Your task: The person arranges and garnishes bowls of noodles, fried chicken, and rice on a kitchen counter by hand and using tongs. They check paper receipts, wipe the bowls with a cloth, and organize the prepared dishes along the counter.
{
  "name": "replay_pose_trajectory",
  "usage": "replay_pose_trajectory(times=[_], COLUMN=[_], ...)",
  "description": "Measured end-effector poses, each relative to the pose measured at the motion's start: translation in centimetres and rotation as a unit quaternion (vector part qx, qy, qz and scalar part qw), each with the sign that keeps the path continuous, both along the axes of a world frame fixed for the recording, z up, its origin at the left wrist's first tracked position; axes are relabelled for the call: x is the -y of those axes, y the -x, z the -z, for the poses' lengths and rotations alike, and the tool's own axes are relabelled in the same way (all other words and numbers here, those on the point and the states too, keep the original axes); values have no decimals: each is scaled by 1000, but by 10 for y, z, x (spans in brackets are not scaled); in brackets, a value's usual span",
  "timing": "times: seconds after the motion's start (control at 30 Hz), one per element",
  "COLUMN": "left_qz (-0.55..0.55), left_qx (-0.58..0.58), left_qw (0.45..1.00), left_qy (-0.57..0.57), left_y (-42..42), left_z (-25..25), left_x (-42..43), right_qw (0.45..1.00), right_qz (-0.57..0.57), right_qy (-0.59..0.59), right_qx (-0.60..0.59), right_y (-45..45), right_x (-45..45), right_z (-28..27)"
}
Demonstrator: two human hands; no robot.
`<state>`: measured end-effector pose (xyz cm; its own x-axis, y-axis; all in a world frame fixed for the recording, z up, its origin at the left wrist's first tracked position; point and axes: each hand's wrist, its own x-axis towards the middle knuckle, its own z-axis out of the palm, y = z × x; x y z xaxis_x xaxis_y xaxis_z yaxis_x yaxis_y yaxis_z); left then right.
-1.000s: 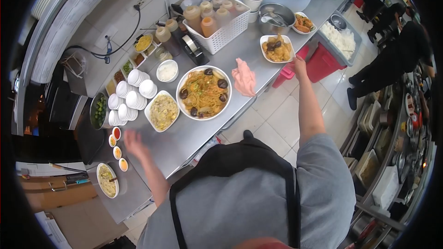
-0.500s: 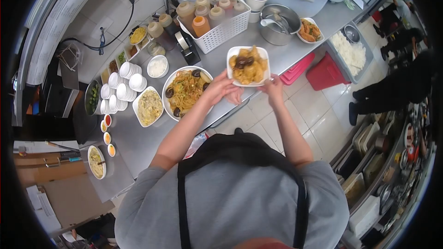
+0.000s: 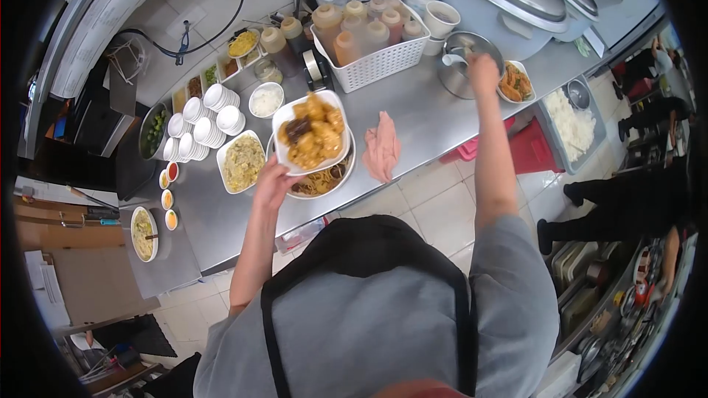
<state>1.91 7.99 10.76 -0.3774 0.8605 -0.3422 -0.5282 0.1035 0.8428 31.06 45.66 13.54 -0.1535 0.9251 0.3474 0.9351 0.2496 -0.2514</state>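
Observation:
My left hand point(image 3: 273, 183) grips the lower left edge of a white square bowl point(image 3: 341, 131) of glazed golden pieces with dark mushrooms. This bowl is held above a large round dish of noodles point(image 3: 321, 183), hiding most of it. Over at the metal pot point(image 3: 459, 82), my right hand point(image 3: 484, 72) is closed at the rim, by the utensils inside; what it grips is too small to make out. A pink cloth point(image 3: 382, 147) lies on the counter between the noodles and the pot. Left of the noodles stands a bowl of fried rice point(image 3: 242, 162).
A white basket point(image 3: 383, 66) of sauce bottles stands at the back. Stacked white cups point(image 3: 207, 133) and small sauce cups are at the left. A bowl of orange food point(image 3: 515, 82) sits right of the pot. A person in black point(image 3: 627, 191) stands at the right.
The bowl of golden pieces has moved left over the noodles, with my left hand on it. My right hand has let go of it and reached to the pot. The pink cloth is uncovered.

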Motion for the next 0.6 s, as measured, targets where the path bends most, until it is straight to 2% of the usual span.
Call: replay_pose_trajectory(times=[0.07, 0.1, 0.17, 0.2, 0.27, 0.33, 0.4, 0.47, 0.53, 0.6], left_qz=[-44, -58, -84, -106, -123, -140, -156, -163, -172, -178], left_qx=[2, -7, -12, -16, -20, -24, -29, -26, -22, -19], left_qw=[999, 998, 996, 994, 992, 990, 987, 986, 985, 984], left_qy=[8, 18, 16, 17, 17, 23, 14, 15, 13, 18], left_y=[9, 13, 16, 17, 18, 21, 22, 23, 24, 20], left_z=[0, 0, -4, -7, -9, -8, -4, -1, 0, -3], left_x=[24, 35, 55, 64, 78, 86, 96, 99, 98, 95], right_qw=[995, 996, 980, 980, 954, 956, 965, 967, 940, 940], right_qz=[45, 42, 34, 32, 13, 11, 5, -38, -76, -114], right_qy=[56, 53, 164, 162, 210, 203, 176, 164, 258, 231], right_qx=[65, 65, 109, 110, 215, 210, 196, 193, 211, 223], right_y=[-24, -28, -31, -33, -26, -26, -21, -31, -31, -30], right_x=[-75, -83, -93, -103, -118, -130, -118, -136, -126, -118], right_z=[37, 37, 35, 43, 58, 62, 38, 47, 24, 34])
